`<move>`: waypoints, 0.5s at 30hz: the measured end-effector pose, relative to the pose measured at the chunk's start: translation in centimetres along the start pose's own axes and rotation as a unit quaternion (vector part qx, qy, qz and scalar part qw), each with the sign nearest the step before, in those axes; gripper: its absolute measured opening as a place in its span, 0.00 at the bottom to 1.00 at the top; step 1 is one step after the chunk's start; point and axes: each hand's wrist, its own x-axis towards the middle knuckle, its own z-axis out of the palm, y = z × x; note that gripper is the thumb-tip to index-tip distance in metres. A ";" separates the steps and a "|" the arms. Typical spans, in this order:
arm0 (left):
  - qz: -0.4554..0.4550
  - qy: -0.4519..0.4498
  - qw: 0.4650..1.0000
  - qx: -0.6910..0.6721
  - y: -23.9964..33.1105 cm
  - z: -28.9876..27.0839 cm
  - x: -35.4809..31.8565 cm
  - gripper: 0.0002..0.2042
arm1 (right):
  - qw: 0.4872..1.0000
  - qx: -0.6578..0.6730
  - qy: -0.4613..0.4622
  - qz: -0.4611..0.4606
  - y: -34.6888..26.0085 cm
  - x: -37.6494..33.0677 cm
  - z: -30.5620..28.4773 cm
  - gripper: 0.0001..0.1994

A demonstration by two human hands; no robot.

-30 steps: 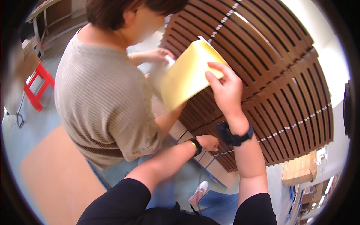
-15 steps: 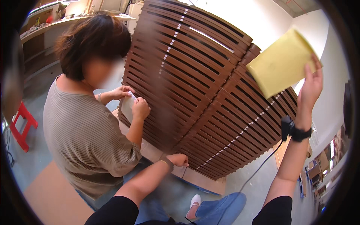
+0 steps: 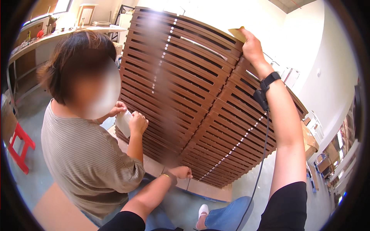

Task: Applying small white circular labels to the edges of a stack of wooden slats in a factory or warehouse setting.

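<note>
A tall stack of brown slatted panels (image 3: 169,88) fills the middle, with lines of small white dots down its side. My right hand (image 3: 252,45) is raised at the stack's far upper edge, closed on a flat yellow sheet (image 3: 237,34). Most of that sheet is hidden behind the hand or lost in the bright background. Low down by the stack's bottom edge is my left hand (image 3: 182,172), its fingers curled together. A thin dark line shows just below these fingers, but what they pinch cannot be made out.
Close on the left stands a co-worker (image 3: 84,154) in a striped top, both hands on a whitish sheet (image 3: 123,122). A black cable (image 3: 266,142) hangs from my right wrist. A red stool (image 3: 21,148) and a workbench (image 3: 65,34) are farther left; cartons (image 3: 308,140) lie right.
My right hand has swung left and up with the yellow sheet, from the right side to the stack's far edge. My left hand stays about where it was. The co-worker's head has turned.
</note>
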 end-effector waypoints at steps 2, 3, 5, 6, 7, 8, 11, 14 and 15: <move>0.002 0.011 1.000 -0.005 -0.8 0.5 0.5 0.16 | 1.000 0.017 -0.008 -0.006 0.1 0.4 1.0 0.22; 0.004 0.010 1.000 -0.005 -0.4 0.3 0.5 0.16 | 1.000 0.017 -0.021 -0.002 0.4 0.4 1.2 0.22; -0.004 0.002 1.000 -0.006 0.4 -0.1 0.6 0.16 | 0.999 0.015 -0.035 0.003 1.4 0.3 1.3 0.21; -0.005 0.002 1.000 -0.008 0.4 -0.3 0.6 0.16 | 1.000 0.019 -0.006 -0.011 1.7 0.2 1.3 0.21; 0.006 0.004 1.000 -0.013 0.4 -0.5 0.6 0.15 | 0.999 0.022 0.023 -0.024 2.0 0.1 1.4 0.21; 0.017 0.005 1.000 -0.018 0.4 -0.5 0.7 0.15 | 0.999 0.022 0.020 -0.022 2.4 -0.2 1.3 0.21; 0.007 0.031 0.999 0.006 -0.6 -0.4 0.5 0.15 | 0.998 0.061 0.032 0.004 1.7 -1.3 0.6 0.21; 0.003 0.021 1.000 0.007 -0.8 -0.4 0.3 0.15 | 0.993 0.084 0.073 -0.040 1.0 -2.6 -0.9 0.20; 0.011 0.020 1.000 0.010 -0.8 -0.5 0.3 0.15 | 0.993 0.082 0.072 -0.035 0.9 -3.2 -1.4 0.20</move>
